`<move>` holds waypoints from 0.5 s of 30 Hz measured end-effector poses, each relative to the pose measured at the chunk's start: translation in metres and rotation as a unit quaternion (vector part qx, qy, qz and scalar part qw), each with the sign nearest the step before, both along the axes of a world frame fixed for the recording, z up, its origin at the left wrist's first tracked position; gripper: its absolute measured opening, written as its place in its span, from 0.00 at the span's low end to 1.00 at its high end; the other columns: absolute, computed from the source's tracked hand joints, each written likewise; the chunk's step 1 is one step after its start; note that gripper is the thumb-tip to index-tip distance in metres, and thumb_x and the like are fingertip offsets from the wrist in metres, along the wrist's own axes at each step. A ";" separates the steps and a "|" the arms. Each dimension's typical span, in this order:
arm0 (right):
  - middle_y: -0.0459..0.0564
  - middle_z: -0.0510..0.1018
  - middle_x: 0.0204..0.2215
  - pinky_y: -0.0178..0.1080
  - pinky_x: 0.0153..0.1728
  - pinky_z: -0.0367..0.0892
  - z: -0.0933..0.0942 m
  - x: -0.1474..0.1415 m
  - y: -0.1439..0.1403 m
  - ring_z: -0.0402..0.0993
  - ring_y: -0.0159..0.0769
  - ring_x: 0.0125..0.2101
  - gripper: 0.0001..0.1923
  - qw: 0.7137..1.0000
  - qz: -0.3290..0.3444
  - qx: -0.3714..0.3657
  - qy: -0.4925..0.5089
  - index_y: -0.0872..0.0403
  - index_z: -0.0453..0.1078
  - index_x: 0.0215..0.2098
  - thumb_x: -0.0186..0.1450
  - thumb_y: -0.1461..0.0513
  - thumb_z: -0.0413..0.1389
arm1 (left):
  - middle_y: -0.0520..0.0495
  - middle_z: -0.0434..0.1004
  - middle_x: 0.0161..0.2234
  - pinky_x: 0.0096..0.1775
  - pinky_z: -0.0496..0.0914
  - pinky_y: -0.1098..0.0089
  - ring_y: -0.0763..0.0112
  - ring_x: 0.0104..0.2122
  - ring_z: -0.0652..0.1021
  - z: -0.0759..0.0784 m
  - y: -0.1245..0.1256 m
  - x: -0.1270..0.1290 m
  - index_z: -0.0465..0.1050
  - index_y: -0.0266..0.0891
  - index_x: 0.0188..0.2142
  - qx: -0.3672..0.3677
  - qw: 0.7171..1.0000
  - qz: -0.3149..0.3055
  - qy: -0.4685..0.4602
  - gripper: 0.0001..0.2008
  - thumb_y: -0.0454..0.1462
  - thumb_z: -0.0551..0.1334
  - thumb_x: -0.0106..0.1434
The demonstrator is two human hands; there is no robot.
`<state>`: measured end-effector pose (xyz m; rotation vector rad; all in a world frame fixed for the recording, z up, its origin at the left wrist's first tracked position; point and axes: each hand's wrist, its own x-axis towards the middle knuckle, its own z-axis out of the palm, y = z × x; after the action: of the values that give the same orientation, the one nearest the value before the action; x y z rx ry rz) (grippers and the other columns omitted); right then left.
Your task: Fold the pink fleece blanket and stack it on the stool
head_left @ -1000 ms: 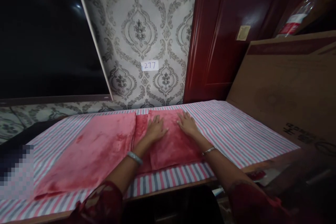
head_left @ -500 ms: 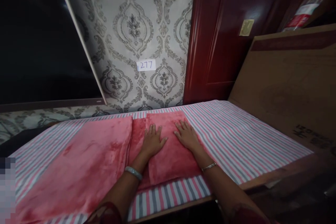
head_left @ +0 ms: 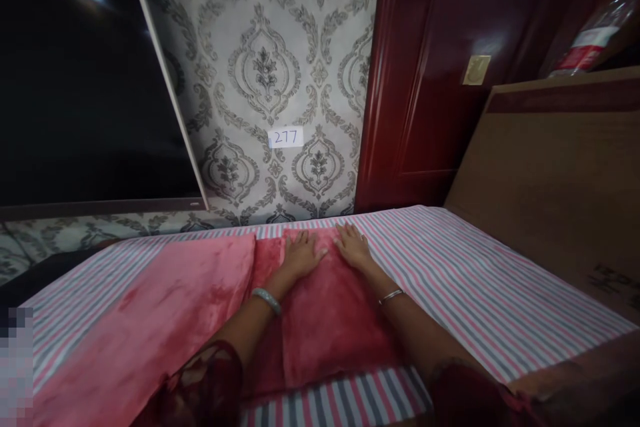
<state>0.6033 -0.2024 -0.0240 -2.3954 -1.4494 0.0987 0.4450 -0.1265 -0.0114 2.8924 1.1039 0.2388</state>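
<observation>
A folded red plush cloth lies on a table covered by a pink, grey and white striped sheet. My left hand and my right hand both press flat on the far end of that folded cloth, fingers spread, holding nothing. A bangle sits on each wrist. To the left a larger pink plush cloth is spread flat, its right edge lying beside the folded one.
A patterned wall with a paper label "277" stands behind the table. A dark screen fills the left. A dark red door and a brown cardboard sheet close the right side; a plastic bottle lies above it.
Both hands slid forward along the folded red cloth to its far end. The camera shifted closer and lower over the table.
</observation>
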 end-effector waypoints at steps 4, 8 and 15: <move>0.54 0.44 0.72 0.57 0.65 0.41 -0.022 0.001 0.012 0.36 0.47 0.71 0.31 0.999 0.018 -0.030 -0.022 0.49 0.47 0.72 0.73 0.49 0.39 | 0.30 0.50 0.70 0.64 0.45 0.41 0.47 0.69 0.51 -0.016 0.024 0.009 0.52 0.34 0.69 -0.018 0.998 0.058 0.018 0.37 0.55 0.45 0.69; 0.53 0.46 0.72 0.56 0.65 0.40 -0.035 0.003 0.012 0.38 0.46 0.70 0.32 0.999 0.021 -0.036 -0.035 0.48 0.49 0.71 0.73 0.48 0.38 | 0.31 0.50 0.70 0.63 0.49 0.40 0.46 0.69 0.51 -0.032 0.032 0.005 0.51 0.37 0.69 -0.001 0.994 0.107 0.017 0.38 0.57 0.44 0.68; 0.53 0.44 0.72 0.55 0.65 0.41 -0.034 0.007 0.014 0.38 0.47 0.70 0.32 0.998 0.021 -0.047 -0.032 0.48 0.47 0.72 0.73 0.47 0.37 | 0.29 0.50 0.69 0.63 0.50 0.42 0.46 0.69 0.51 -0.034 0.035 0.005 0.51 0.36 0.69 -0.028 0.996 0.083 0.012 0.40 0.59 0.44 0.66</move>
<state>0.6104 -0.1885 -0.0583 -2.4644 -1.5576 0.1023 0.4503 -0.0919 -0.0457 2.7634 1.3353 0.1741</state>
